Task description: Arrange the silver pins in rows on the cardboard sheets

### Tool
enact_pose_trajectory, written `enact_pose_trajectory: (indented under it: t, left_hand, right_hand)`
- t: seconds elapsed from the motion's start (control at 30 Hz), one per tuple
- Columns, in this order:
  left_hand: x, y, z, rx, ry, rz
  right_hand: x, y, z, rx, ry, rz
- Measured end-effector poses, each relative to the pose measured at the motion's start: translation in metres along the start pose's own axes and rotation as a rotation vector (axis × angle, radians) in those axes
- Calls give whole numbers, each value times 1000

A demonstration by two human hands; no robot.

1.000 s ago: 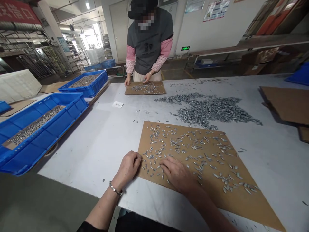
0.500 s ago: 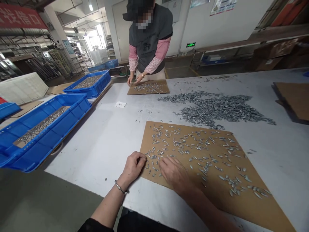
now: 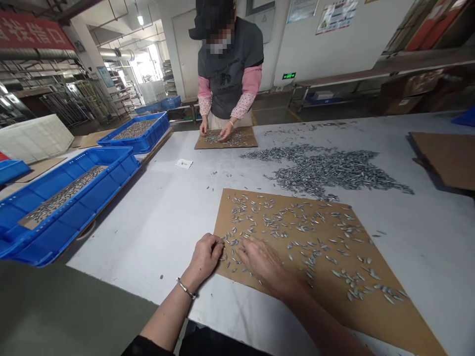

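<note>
A brown cardboard sheet (image 3: 267,277) lies on the white table before me, scattered with many small silvery, spindle-shaped pieces (image 3: 274,222). At its left edge my left hand (image 3: 206,253) rests with thumb and fingers curled together in a pinch; what is between the fingertips is hidden. Just to the right, my right hand (image 3: 261,259) is bent over the sheet, palm down. Its fingers are drawn together with the tips down among the pieces, and I cannot see what they hold. A few pieces lie in the gap between both hands.
A large heap of the same pieces (image 3: 326,170) spreads beyond the sheet. Across the table a co-worker (image 3: 230,74) bends over another cardboard sheet (image 3: 200,142). Blue crates (image 3: 122,163) stand at the left, a small white paper (image 3: 184,163) nearby, stacked cardboard (image 3: 445,155) at the right.
My right hand's fingers have curled in more and shifted slightly left; the left hand stays at the edge. The co-worker's hands have moved apart, one now over the pieces on their sheet.
</note>
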State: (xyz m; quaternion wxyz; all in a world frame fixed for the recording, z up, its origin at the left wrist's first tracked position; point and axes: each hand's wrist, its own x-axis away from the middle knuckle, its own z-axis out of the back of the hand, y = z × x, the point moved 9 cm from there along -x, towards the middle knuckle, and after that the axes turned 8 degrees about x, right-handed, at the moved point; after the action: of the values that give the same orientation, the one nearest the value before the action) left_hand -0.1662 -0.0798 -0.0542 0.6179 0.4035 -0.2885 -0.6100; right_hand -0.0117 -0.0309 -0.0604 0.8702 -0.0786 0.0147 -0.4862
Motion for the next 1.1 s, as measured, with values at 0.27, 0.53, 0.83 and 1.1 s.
enact_pose_trajectory:
  t: [0.27, 0.53, 0.83, 1.1]
  left_hand:
    - [-7, 11, -3, -32, -67, -11]
    - [-27, 16, -40, -380, -262, -26]
    - [-24, 13, -37, -309, -222, -48]
    - [-35, -1, 0, 3, 28, -3]
  right_hand:
    - [-4, 15, -1, -93, -2, -73]
    - [-2, 24, -8, -72, -47, -109]
    - [-17, 19, -2, 4, -37, -83]
    - [-19, 33, 1, -167, 94, -105]
